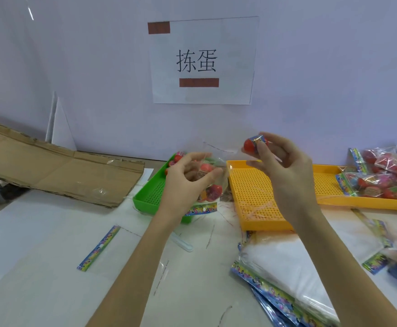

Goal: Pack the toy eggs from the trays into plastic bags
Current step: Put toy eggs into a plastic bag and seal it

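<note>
My left hand (188, 175) grips a clear plastic bag (212, 185) above the green tray (148, 197). Several red toy eggs show inside the bag, and its coloured header strip hangs at the bottom. My right hand (284, 171) pinches one red toy egg (254, 144) between thumb and fingertips, raised above the yellow tray (254, 199) and just right of the bag's mouth. A few more red eggs (177, 158) lie at the far end of the green tray, partly hidden by my left hand.
Filled bags of eggs (386, 175) are piled at the right on a second yellow tray (329, 185). A stack of flat unfilled bags (284, 274) lies near right. One flat bag (98, 249) lies at the left, flattened cardboard (58, 166) behind it. A wall with a paper sign (202, 60) stands close.
</note>
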Demonstrator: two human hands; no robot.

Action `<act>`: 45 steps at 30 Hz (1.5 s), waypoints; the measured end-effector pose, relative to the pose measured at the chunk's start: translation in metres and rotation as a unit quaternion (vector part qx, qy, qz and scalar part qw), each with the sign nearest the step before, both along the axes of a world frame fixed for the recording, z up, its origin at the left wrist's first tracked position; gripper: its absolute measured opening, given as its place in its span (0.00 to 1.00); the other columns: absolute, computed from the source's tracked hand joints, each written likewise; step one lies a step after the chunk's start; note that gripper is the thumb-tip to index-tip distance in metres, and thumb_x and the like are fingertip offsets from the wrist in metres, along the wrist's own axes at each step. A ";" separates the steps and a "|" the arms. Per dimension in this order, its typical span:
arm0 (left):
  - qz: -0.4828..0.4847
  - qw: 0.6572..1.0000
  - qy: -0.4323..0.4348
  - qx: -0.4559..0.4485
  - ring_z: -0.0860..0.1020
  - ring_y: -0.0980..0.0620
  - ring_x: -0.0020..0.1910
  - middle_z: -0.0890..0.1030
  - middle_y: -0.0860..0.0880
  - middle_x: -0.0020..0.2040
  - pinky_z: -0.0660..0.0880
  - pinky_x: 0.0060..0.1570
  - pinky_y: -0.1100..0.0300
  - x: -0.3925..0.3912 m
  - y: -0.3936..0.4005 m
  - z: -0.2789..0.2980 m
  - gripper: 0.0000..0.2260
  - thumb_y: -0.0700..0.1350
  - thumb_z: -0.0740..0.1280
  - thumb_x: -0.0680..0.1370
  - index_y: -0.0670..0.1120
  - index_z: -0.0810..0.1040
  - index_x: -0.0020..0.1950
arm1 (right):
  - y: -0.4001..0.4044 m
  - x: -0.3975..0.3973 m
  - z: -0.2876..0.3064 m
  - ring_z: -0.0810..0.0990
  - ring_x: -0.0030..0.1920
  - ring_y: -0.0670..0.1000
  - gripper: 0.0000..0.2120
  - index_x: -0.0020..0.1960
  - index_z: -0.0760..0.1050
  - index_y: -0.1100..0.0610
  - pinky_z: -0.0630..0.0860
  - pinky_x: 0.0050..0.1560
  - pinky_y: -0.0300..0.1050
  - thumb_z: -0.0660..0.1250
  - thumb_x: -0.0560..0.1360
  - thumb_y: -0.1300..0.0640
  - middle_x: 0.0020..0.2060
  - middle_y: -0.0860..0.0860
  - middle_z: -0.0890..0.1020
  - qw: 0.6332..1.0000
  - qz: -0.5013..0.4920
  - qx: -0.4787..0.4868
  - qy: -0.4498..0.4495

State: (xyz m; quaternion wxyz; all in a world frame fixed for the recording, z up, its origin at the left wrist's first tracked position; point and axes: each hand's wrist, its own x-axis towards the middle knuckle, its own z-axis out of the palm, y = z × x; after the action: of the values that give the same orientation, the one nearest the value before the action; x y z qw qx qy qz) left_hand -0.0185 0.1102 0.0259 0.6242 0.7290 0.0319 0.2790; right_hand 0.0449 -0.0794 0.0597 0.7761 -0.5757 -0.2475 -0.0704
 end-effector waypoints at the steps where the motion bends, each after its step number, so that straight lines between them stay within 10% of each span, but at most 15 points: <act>1: -0.007 1.000 -0.003 0.016 0.84 0.49 0.55 0.86 0.49 0.53 0.82 0.56 0.55 0.000 -0.002 0.000 0.18 0.49 0.80 0.73 0.55 0.83 0.62 | 0.000 -0.002 0.003 0.88 0.53 0.53 0.13 0.64 0.79 0.61 0.84 0.43 0.43 0.70 0.81 0.58 0.52 0.53 0.88 0.999 0.005 -0.011 -0.030; 9: -0.032 0.996 -0.023 0.082 0.84 0.55 0.54 0.86 0.51 0.52 0.81 0.57 0.62 0.000 -0.007 -0.002 0.25 0.46 0.81 0.73 0.53 0.81 0.69 | 0.001 0.002 -0.006 0.88 0.37 0.51 0.10 0.62 0.78 0.53 0.83 0.30 0.54 0.70 0.81 0.57 0.54 0.46 0.84 0.954 -0.080 -0.230 -0.176; 18: -0.078 0.988 -0.046 0.121 0.84 0.54 0.54 0.86 0.57 0.54 0.81 0.55 0.59 -0.001 -0.011 -0.004 0.20 0.51 0.73 0.79 0.56 0.79 0.70 | -0.011 0.011 -0.003 0.85 0.49 0.42 0.06 0.54 0.82 0.48 0.83 0.40 0.40 0.74 0.78 0.50 0.48 0.40 0.85 0.930 -0.050 -0.316 -0.183; 23: -0.067 0.985 -0.044 0.153 0.75 0.65 0.35 0.78 0.61 0.35 0.73 0.41 0.69 -0.001 -0.012 -0.005 0.15 0.48 0.71 0.82 0.54 0.80 0.68 | -0.012 0.009 -0.002 0.82 0.49 0.39 0.04 0.53 0.82 0.48 0.79 0.44 0.33 0.70 0.81 0.56 0.44 0.39 0.84 0.909 -0.033 -0.352 -0.220; 26: -0.067 0.990 -0.026 0.126 0.76 0.55 0.32 0.81 0.52 0.36 0.77 0.36 0.58 0.000 -0.012 -0.005 0.14 0.53 0.70 0.81 0.57 0.82 0.67 | -0.010 0.005 0.000 0.80 0.46 0.34 0.08 0.49 0.80 0.43 0.76 0.42 0.28 0.65 0.83 0.53 0.43 0.34 0.81 0.897 -0.053 -0.361 -0.248; 31: -0.072 0.995 -0.030 0.064 0.81 0.36 0.43 0.86 0.51 0.47 0.81 0.41 0.43 0.000 -0.013 -0.004 0.12 0.55 0.68 0.82 0.59 0.83 0.64 | -0.010 0.006 -0.002 0.79 0.42 0.45 0.13 0.53 0.84 0.50 0.77 0.43 0.35 0.69 0.77 0.42 0.52 0.42 0.79 0.876 -0.095 -0.391 -0.265; 35: -0.078 0.996 -0.018 0.038 0.85 0.48 0.52 0.87 0.52 0.55 0.85 0.48 0.49 -0.001 -0.014 -0.003 0.12 0.54 0.68 0.83 0.56 0.83 0.65 | -0.007 0.007 -0.008 0.68 0.56 0.46 0.12 0.51 0.85 0.52 0.67 0.54 0.40 0.74 0.76 0.45 0.63 0.51 0.74 0.846 -0.164 -0.430 -0.268; 40: -0.072 0.997 -0.010 0.004 0.85 0.50 0.57 0.87 0.51 0.56 0.83 0.57 0.51 -0.001 -0.016 -0.002 0.14 0.53 0.68 0.81 0.52 0.84 0.65 | -0.004 0.003 -0.006 0.73 0.64 0.48 0.08 0.55 0.85 0.46 0.77 0.60 0.47 0.71 0.78 0.46 0.66 0.49 0.75 0.885 -0.114 -0.406 -0.195; 45: -0.048 0.987 -0.012 -0.151 0.86 0.45 0.55 0.88 0.45 0.55 0.84 0.53 0.49 0.002 -0.017 0.002 0.19 0.52 0.69 0.79 0.48 0.81 0.67 | 0.002 -0.002 -0.003 0.84 0.54 0.42 0.29 0.75 0.66 0.49 0.81 0.53 0.39 0.70 0.78 0.42 0.54 0.41 0.83 0.958 -0.050 -0.280 -0.021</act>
State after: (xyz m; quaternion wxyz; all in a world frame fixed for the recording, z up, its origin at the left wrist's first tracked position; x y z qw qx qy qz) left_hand -0.0162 0.0931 0.0276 0.7403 0.6233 0.0313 0.2500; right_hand 0.0431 -0.0771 0.0564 0.5740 -0.7801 -0.2442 -0.0488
